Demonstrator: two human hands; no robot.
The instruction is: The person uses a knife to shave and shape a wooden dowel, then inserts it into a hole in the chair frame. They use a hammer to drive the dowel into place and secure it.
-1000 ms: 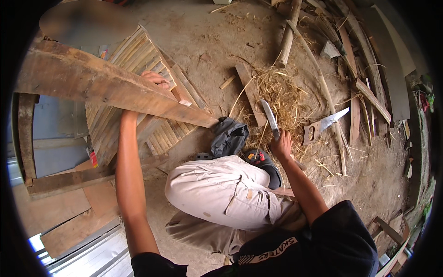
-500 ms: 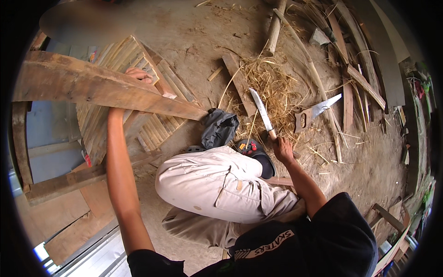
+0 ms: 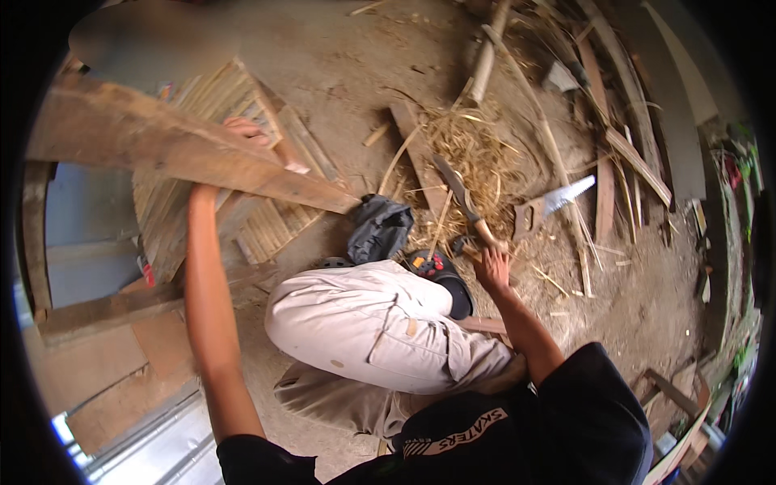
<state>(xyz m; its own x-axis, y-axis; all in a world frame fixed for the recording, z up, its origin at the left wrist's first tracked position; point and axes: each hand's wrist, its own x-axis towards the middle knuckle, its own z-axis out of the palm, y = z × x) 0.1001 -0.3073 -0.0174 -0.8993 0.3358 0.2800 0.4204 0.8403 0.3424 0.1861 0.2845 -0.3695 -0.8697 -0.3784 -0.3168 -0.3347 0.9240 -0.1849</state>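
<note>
A long brown wooden beam [image 3: 194, 158] slants across the left side. My left forearm passes behind it, and my left hand [image 3: 245, 129] shows at its far edge with fingers curled against the wood; the palm is hidden. On the right, a machete [image 3: 459, 190] with a wooden handle lies on straw-like shavings, its blade pointing away from me. My right hand [image 3: 493, 268] is low beside the handle end, fingers stretched forward. Close to those fingers is a small dark-headed tool [image 3: 461, 244], partly covered, perhaps a hammer. A handsaw [image 3: 554, 204] lies farther right.
A slatted wooden panel [image 3: 275, 230] lies behind the beam. Next to the beam's end is a black plastic bag [image 3: 380, 226], near my dark shoe [image 3: 428, 263]. Curly shavings [image 3: 477, 145], a short plank [image 3: 416, 153], and poles [image 3: 537, 113] litter the dirt floor.
The machete has turned so its blade looks dark, and its handle has come out of my right hand. That hand has shifted slightly toward me. My left hand stays at the beam.
</note>
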